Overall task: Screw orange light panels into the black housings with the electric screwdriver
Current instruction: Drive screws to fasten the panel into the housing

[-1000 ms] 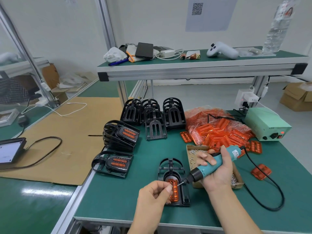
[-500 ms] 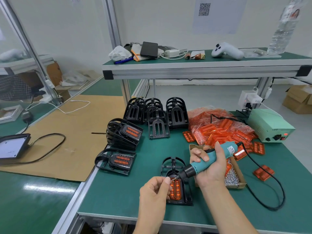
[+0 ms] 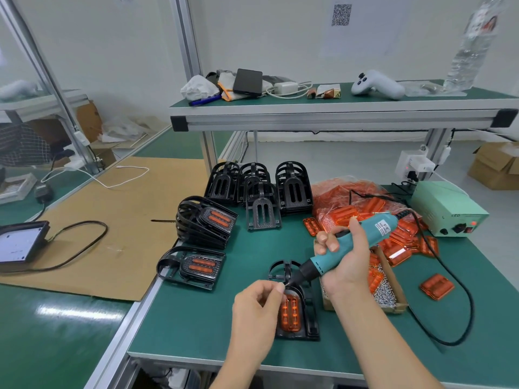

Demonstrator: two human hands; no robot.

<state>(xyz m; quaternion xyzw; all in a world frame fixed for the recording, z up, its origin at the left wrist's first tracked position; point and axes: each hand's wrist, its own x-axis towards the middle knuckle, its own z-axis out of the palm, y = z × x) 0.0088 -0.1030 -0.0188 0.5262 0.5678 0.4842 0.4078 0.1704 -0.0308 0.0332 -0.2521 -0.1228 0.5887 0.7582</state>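
A black housing (image 3: 310, 327) lies near the table's front edge with an orange light panel (image 3: 292, 313) seated in it. My right hand (image 3: 346, 259) grips the teal electric screwdriver (image 3: 362, 242), tilted so its black tip points down-left to the housing's upper part. My left hand (image 3: 257, 307) pinches its thumb and forefinger together right at the bit's tip; what they hold is too small to see. Two finished housings with orange panels lie at the left, one flat (image 3: 193, 266) and one atop a stack (image 3: 207, 220).
Bare black housings (image 3: 293, 189) stand in a row behind. A bag and pile of orange panels (image 3: 365, 209) lies at the right, with a cardboard box of screws (image 3: 384, 290), one loose panel (image 3: 436, 286), the screwdriver's cord (image 3: 460, 290) and a green power supply (image 3: 446, 209).
The screwdriver has lifted and moved up along the housing, from over the orange panel to the housing's upper part. My left fingers have stayed pinched at the tip throughout.
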